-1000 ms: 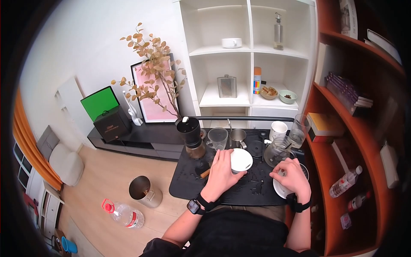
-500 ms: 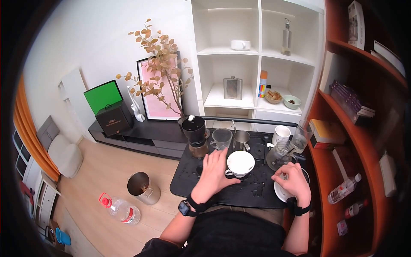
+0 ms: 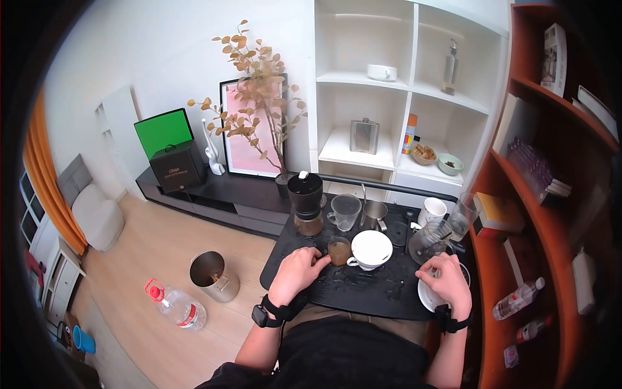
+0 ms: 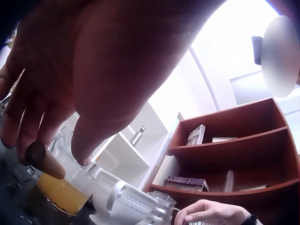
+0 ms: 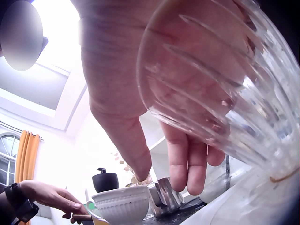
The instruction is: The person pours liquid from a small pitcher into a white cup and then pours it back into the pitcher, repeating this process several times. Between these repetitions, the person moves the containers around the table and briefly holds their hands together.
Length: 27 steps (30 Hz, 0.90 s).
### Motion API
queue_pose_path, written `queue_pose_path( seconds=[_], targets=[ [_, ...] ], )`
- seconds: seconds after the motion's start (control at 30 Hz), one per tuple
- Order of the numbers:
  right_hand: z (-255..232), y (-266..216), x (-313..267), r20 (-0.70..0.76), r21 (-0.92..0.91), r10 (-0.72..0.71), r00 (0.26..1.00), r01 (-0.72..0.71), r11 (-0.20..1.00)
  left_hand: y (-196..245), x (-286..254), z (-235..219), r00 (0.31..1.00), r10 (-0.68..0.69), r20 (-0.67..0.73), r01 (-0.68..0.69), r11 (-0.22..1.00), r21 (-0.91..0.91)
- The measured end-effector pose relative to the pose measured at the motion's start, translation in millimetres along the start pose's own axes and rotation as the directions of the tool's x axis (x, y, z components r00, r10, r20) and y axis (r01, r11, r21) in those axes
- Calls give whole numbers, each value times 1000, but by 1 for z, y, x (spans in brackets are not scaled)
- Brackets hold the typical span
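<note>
My left hand (image 3: 298, 272) is beside a small glass jug (image 3: 338, 253) of brown liquid, thumb and fingers apart around the jug's wooden handle (image 4: 49, 164). To the jug's right stands a white cup (image 3: 371, 249) with a ribbed side, its handle facing left. My right hand (image 3: 447, 283) hovers over a white saucer (image 3: 427, 298) at the right edge of the tray, its loosely bent fingers holding nothing. In the right wrist view a clear ribbed glass (image 5: 211, 84) leans large in front of that hand, which mostly hides it from the head camera.
The wet black tray (image 3: 382, 292) also bears a coffee grinder (image 3: 305, 201), a glass mug (image 3: 345, 212), a metal pitcher (image 3: 374, 216), a white mug (image 3: 431, 211) and a glass server (image 3: 431, 240). On the floor are a metal bucket (image 3: 223, 285) and a water bottle (image 3: 184, 310). A brown bookshelf (image 3: 489, 272) adjoins the right.
My left hand has let go of the white cup and moved left to the jug's handle, leaving the cup and jug exposed. The right hand stays over the saucer.
</note>
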State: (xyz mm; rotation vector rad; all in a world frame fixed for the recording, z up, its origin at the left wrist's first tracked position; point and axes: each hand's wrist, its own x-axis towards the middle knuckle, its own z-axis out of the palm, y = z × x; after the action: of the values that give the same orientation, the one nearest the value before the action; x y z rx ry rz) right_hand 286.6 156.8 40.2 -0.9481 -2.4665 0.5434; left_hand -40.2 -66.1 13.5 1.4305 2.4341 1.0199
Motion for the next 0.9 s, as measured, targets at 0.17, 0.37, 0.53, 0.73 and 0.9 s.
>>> queue_pose_path(
  seconds=[0.17, 0.37, 0.53, 0.73, 0.9],
  targets=[
    [-3, -4, 2, -5, 10, -82, 997, 82, 997, -16, -2, 19, 999, -9, 42, 10, 1000, -14],
    [-2, -4, 2, 4, -14, -16, 1000, 16, 1000, -11, -2, 28, 999, -45, -25, 44, 997, -63],
    [-2, -4, 2, 2, -7, -5, 1000, 5, 1000, -7, -2, 33, 998, -37, -59, 33, 996, -80],
    [-3, -6, 3, 8, -1, -20, 1000, 20, 1000, -5, -2, 30, 993, -88, -76, 77, 988, -130],
    [-2, -4, 3, 9, 9, -29, 1000, 29, 1000, -6, 1, 27, 989, -85, -120, 66, 985, -158]
  ],
)
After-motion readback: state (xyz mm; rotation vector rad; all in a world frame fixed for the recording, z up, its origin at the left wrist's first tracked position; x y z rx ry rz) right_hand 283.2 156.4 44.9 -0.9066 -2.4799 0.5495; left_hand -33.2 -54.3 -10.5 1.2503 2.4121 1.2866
